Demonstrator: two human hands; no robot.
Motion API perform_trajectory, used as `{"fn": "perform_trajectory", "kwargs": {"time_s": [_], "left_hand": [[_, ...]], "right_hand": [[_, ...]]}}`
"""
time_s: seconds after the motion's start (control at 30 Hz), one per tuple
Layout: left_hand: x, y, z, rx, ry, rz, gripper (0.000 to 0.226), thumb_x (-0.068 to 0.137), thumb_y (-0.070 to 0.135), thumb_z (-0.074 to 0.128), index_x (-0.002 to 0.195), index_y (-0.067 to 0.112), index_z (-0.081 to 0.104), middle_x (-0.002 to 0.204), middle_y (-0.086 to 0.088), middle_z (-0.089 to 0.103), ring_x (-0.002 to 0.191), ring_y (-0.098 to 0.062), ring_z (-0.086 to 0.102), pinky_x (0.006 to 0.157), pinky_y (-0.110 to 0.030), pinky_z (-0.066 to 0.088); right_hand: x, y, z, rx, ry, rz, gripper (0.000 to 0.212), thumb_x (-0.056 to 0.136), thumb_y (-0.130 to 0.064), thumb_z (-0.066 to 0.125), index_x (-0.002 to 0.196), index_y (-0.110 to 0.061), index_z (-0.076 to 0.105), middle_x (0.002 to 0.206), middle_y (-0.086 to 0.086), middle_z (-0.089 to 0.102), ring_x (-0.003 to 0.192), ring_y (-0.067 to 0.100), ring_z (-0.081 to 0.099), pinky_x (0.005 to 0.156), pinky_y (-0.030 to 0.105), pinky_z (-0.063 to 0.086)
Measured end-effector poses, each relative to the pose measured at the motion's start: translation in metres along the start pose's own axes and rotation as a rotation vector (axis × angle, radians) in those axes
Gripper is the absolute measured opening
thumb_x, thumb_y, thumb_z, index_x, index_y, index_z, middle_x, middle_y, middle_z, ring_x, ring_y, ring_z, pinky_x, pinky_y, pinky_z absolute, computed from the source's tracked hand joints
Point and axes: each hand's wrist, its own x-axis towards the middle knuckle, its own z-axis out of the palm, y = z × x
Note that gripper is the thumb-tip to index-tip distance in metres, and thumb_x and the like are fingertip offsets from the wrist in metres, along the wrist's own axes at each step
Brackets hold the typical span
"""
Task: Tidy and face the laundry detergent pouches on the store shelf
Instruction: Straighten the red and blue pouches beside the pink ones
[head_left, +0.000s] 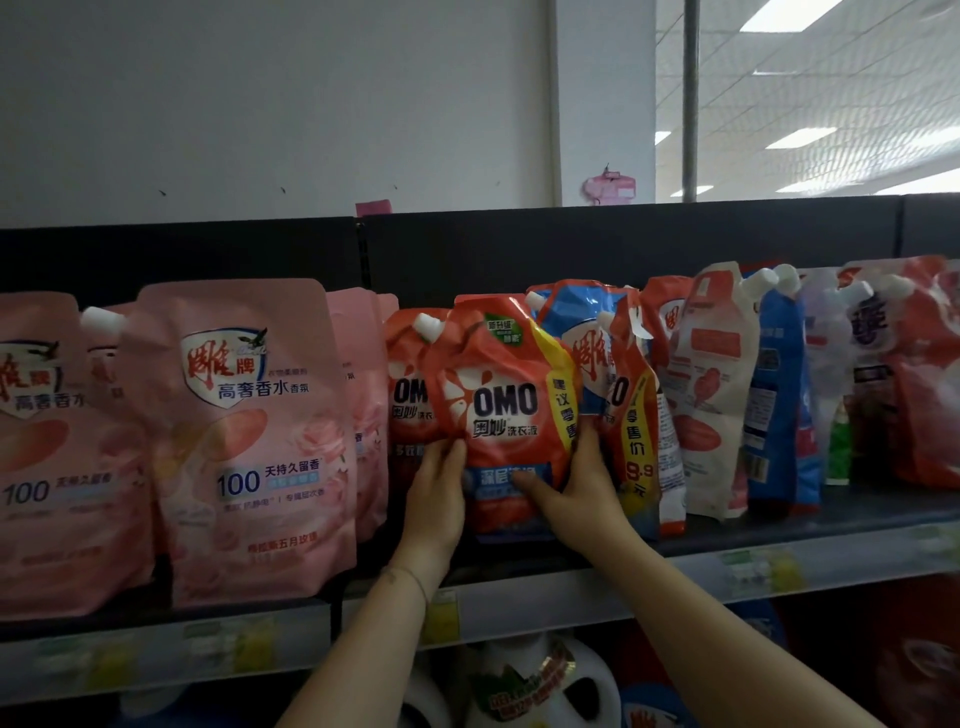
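A red OMO detergent pouch (501, 410) stands upright on the top shelf (571, 592), label facing out. My left hand (436, 499) presses its lower left edge and my right hand (576, 493) grips its lower right side, thumb across the front. Behind it on the left stands another red OMO pouch (408, 384). A blue pouch (582, 332) and a third OMO pouch (631, 415) lean close on the right.
Large pink pouches (244, 441) fill the shelf's left part. To the right stand turned and leaning pouches: a white-red pouch (711, 395), a blue pouch (779, 405) and purple-red pouches (898, 374). Bottles (519, 686) sit on the shelf below. Price tags line the shelf edge.
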Motion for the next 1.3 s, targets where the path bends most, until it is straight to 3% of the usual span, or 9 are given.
{"fn": "perform_trajectory", "kwargs": {"time_s": [0.1, 0.2, 0.27, 0.43, 0.57, 0.77, 1.0, 1.2, 1.3], "left_hand": [[-0.003, 0.003, 0.003, 0.083, -0.108, -0.012, 0.026, 0.093, 0.025, 0.058, 0.119, 0.024, 0.056, 0.114, 0.006, 0.062, 0.103, -0.005, 0.059, 0.075, -0.016, 0.048], [-0.006, 0.005, 0.004, 0.166, -0.127, 0.021, 0.038, 0.084, 0.025, 0.07, 0.118, 0.029, 0.053, 0.109, 0.008, 0.061, 0.1, -0.003, 0.058, 0.073, -0.015, 0.049], [-0.007, 0.003, 0.004, 0.168, -0.12, 0.036, 0.039, 0.08, 0.021, 0.075, 0.112, 0.034, 0.055, 0.108, 0.003, 0.065, 0.099, -0.01, 0.063, 0.075, -0.019, 0.051], [-0.009, 0.003, -0.001, 0.2, -0.254, 0.128, 0.041, 0.082, -0.002, 0.067, 0.108, 0.03, 0.063, 0.105, 0.0, 0.07, 0.1, -0.012, 0.066, 0.084, -0.023, 0.052], [-0.005, 0.003, 0.001, 0.134, -0.307, 0.076, 0.049, 0.083, -0.016, 0.055, 0.112, 0.023, 0.064, 0.103, 0.005, 0.071, 0.102, -0.01, 0.066, 0.086, -0.022, 0.052], [0.014, 0.002, 0.007, 0.462, 0.051, 0.05, 0.023, 0.089, 0.011, 0.06, 0.11, 0.017, 0.056, 0.113, -0.004, 0.061, 0.099, -0.013, 0.056, 0.077, -0.017, 0.043], [0.043, 0.003, 0.027, 0.552, 0.152, -0.027, 0.034, 0.087, 0.033, 0.067, 0.11, 0.013, 0.053, 0.1, 0.0, 0.055, 0.103, -0.021, 0.056, 0.086, -0.026, 0.041], [0.05, -0.004, 0.041, 0.352, 0.332, -0.125, 0.079, 0.074, 0.031, 0.079, 0.134, 0.005, 0.035, 0.128, -0.014, 0.056, 0.118, -0.031, 0.055, 0.1, -0.037, 0.043], [0.05, -0.005, 0.045, 0.485, 0.314, -0.164, 0.063, 0.075, 0.031, 0.078, 0.123, 0.004, 0.048, 0.122, -0.014, 0.059, 0.114, -0.034, 0.056, 0.097, -0.04, 0.046]], "right_hand": [[0.0, 0.0, -0.006, 0.027, 0.108, -0.027, 0.104, 0.084, -0.013, 0.07, 0.149, -0.043, -0.006, 0.155, -0.008, 0.018, 0.14, 0.015, 0.026, 0.111, 0.046, 0.033], [-0.003, -0.001, -0.006, -0.02, 0.156, -0.116, 0.087, 0.091, -0.013, 0.06, 0.15, -0.042, 0.002, 0.156, -0.008, 0.017, 0.14, 0.012, 0.024, 0.113, 0.042, 0.03], [-0.006, 0.001, -0.004, -0.115, 0.154, -0.162, 0.079, 0.091, -0.027, 0.062, 0.151, -0.035, 0.011, 0.157, -0.006, 0.014, 0.143, 0.014, 0.017, 0.117, 0.044, 0.024], [-0.012, -0.001, 0.004, -0.323, 0.121, -0.185, 0.122, 0.059, -0.07, 0.071, 0.147, -0.04, -0.009, 0.156, -0.011, -0.004, 0.145, 0.022, 0.008, 0.112, 0.047, 0.024], [-0.007, -0.002, 0.002, -0.233, 0.243, -0.163, 0.105, 0.071, -0.051, 0.076, 0.148, -0.033, 0.006, 0.154, -0.005, 0.01, 0.142, 0.022, 0.017, 0.112, 0.042, 0.027], [-0.008, 0.002, -0.004, -0.003, 0.396, -0.145, 0.079, 0.084, -0.021, 0.07, 0.147, -0.031, 0.023, 0.149, -0.003, 0.031, 0.136, 0.017, 0.032, 0.105, 0.03, 0.029], [-0.008, 0.003, -0.003, 0.019, 0.403, -0.146, 0.071, 0.087, -0.021, 0.067, 0.145, -0.031, 0.027, 0.147, -0.003, 0.032, 0.134, 0.017, 0.034, 0.101, 0.028, 0.03], [-0.007, 0.006, -0.003, 0.03, 0.387, -0.141, 0.074, 0.086, -0.022, 0.068, 0.145, -0.034, 0.025, 0.148, -0.005, 0.029, 0.136, 0.016, 0.03, 0.106, 0.032, 0.03], [-0.006, 0.005, -0.002, 0.041, 0.388, -0.136, 0.075, 0.085, -0.021, 0.068, 0.144, -0.034, 0.025, 0.148, -0.004, 0.03, 0.136, 0.016, 0.032, 0.105, 0.032, 0.03]]}}
